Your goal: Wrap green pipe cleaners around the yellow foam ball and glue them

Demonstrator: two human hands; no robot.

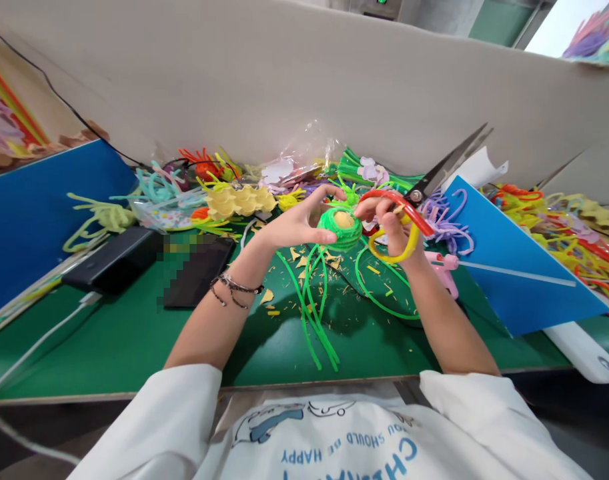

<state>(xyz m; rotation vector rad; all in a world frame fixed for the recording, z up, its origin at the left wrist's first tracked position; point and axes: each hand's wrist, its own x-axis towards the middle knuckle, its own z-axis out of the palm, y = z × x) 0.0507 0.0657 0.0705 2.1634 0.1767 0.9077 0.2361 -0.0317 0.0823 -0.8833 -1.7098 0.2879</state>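
Observation:
A round piece wound in green pipe cleaner [348, 241], with a pale yellow patch showing on top, is gripped between the thumb and fingers of my left hand [304, 223]. My right hand [395, 227] has scissors [429, 190] with red and yellow handles hooked on it, blades pointing up to the right. Its fingertips touch or nearly touch the green piece's right side. Several long green pipe cleaners [311, 320] hang or lie below on the green table [264, 353]; whether they join the piece I cannot tell.
Yellowish scraps [267, 296] litter the table. At left stand a black power bank [113, 260] with a white cable and a dark tablet [197, 275]. A pink glue gun [443, 267] lies right, beside a blue panel [524, 273]. Behind are an egg carton [239, 202] and coloured pipe cleaners.

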